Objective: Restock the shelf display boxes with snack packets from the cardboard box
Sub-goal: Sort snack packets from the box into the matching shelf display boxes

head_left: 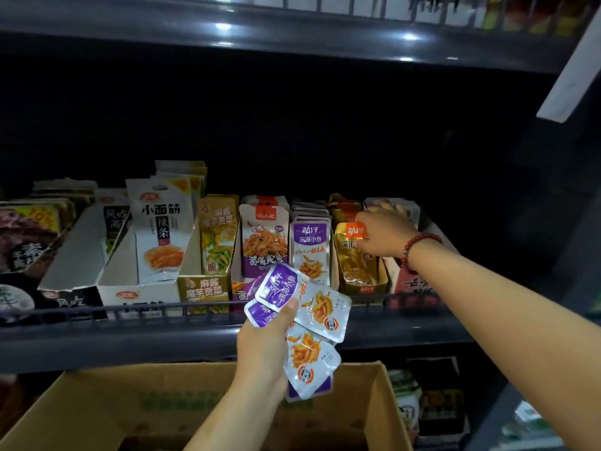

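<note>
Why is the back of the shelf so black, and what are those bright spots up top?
Head view: the light falls short of the shelf's depth; only the front packets, the purple packets in the left hand and the right hand are lit. White glare dots the upper shelf edge. Straight edges bow; corners blur.

Two bare forearms enter from the lower edge, both without sleeves. The right wrist carries a bracelet point(416, 247) of round dark-red beads with one small pale bead. The left hand point(265, 340) and right hand point(380, 232) wear no gloves.
</note>
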`<state>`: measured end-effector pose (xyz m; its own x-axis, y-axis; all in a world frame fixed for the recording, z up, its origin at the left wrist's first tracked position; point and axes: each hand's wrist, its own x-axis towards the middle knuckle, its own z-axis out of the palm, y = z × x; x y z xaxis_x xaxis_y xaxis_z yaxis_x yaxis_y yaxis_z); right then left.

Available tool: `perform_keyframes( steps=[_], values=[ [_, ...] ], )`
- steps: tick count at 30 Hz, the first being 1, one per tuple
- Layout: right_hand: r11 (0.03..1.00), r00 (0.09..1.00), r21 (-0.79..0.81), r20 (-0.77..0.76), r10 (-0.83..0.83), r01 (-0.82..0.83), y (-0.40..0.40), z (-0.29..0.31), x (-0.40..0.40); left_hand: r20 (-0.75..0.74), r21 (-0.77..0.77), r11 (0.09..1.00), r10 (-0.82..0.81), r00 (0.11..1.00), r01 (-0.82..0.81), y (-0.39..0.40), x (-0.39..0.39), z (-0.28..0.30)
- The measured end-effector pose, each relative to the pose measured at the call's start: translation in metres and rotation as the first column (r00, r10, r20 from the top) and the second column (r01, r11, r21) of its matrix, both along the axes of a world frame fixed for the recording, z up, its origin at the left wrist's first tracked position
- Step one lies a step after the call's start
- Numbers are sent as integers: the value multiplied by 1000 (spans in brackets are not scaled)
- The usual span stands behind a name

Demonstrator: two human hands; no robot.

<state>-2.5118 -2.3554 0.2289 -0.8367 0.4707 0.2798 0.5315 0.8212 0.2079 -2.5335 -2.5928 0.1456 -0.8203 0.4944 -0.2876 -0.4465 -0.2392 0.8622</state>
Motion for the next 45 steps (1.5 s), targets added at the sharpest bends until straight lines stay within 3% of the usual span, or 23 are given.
perform_keyframes(
  steps=[9, 13, 17, 28, 32, 45],
  values=[
    [996, 996, -86, -92, 20, -28, -8, 1, -1, 9, 15, 1000, -27, 1000, 27, 3, 1, -5],
    [990, 998, -140, -54, 30, -37, -8, 1, -2, 21, 18, 1000, -23, 1000, 23, 2, 1, -6],
    [994, 999, -103, 1, 38, -38, -5, -3, -5, 38, 23, 1000, -14, 999, 13, 0, -1, -5],
    [1000, 979, 22, -206, 9, -4, -11, 0, 2, 57, 15, 1000, -21, 998, 20, -3, 0, -5],
    [999, 991, -18, -132, 32, -34, -9, -11, -1, 56, 11, 1000, -25, 998, 25, -2, 1, -4],
    [987, 964, -139, -260, 45, -83, -15, -17, 9, 70, 2, 999, -37, 997, 37, -6, 3, 3]
  ],
)
